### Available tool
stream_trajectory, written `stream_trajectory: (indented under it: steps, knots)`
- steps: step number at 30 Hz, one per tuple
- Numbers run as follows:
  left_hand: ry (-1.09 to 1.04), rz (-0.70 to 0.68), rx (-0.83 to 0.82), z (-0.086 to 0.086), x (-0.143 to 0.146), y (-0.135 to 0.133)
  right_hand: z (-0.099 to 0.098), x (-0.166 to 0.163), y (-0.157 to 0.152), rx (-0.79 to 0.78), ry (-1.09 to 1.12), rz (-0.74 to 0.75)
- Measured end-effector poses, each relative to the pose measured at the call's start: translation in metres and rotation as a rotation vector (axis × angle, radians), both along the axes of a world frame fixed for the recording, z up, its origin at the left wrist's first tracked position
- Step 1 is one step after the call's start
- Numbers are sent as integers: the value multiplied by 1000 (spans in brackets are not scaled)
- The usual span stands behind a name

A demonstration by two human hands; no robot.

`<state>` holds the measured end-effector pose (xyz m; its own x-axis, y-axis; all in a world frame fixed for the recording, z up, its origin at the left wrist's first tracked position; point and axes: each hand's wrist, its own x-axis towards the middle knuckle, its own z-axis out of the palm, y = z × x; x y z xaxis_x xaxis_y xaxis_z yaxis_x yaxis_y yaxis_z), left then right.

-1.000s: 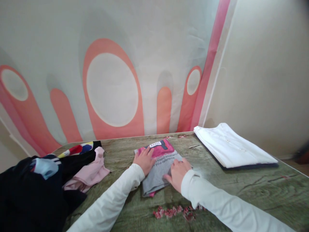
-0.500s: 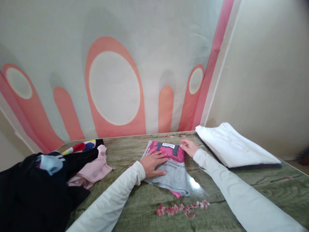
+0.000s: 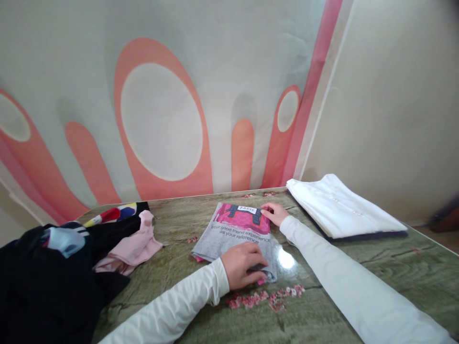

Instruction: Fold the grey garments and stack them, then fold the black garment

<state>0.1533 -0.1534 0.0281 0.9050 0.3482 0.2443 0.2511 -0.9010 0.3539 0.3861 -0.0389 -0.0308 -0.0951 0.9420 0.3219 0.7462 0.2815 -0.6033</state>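
Green wood-grain surface point(image 3: 394, 258): folded grey T-shirt point(image 3: 229, 236) at centre, long axis running away from the person. Left hand point(image 3: 244, 270) curls over its near corner, grip unclear. Right hand point(image 3: 274, 213) lies flat on the far corner. Hands apart.

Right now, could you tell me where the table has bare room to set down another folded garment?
Widest: near right of the table, between the right sleeve and the white folded shirt. A narrower strip separates the grey T-shirt from the pink garment. Dark clothes crowd the left end.
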Motion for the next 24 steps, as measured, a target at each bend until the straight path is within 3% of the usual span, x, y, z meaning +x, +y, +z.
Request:
stream_trajectory:
  steps: [11,17,24]
  knots:
    - [-127,98,23,-11,-2,-10,2,-3,-2,0,-162,-48]
    - [54,218,162,-12,-5,-26,-2,-1,0,6,-176,-46]
    - [14,125,13,-4,-18,-20,-3,-1,-3,36,-204,-76]
